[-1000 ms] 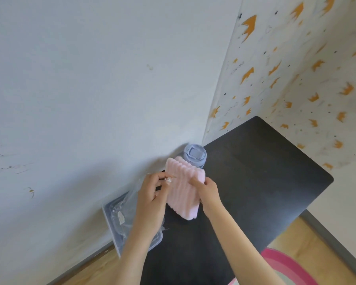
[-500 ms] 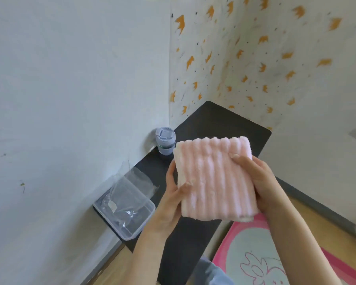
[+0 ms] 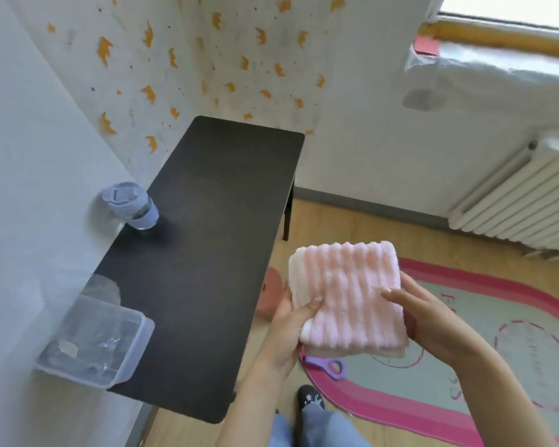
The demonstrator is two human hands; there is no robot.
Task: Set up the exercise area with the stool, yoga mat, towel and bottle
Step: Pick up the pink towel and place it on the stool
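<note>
A folded pink ribbed towel [image 3: 347,296] is held in the air between both hands, to the right of the black table [image 3: 207,253]. My left hand [image 3: 289,324] grips its left edge with the thumb on top. My right hand [image 3: 423,317] grips its right edge. A lilac-lidded bottle [image 3: 131,206] stands on the table by the left wall. A pink-bordered mat [image 3: 484,346] lies on the wooden floor under my hands. No stool is clearly visible.
A clear plastic box [image 3: 94,346] sits at the table's near left corner. A white radiator [image 3: 523,204] lines the right wall. A purple ring-handled object [image 3: 328,366] lies on the mat's edge, and a round pink thing [image 3: 268,291] shows beside the table. My shoe [image 3: 310,398] is below.
The towel has been lifted off the table and carried right, over the floor and mat. The view has swung right, bringing the radiator and mat into sight.
</note>
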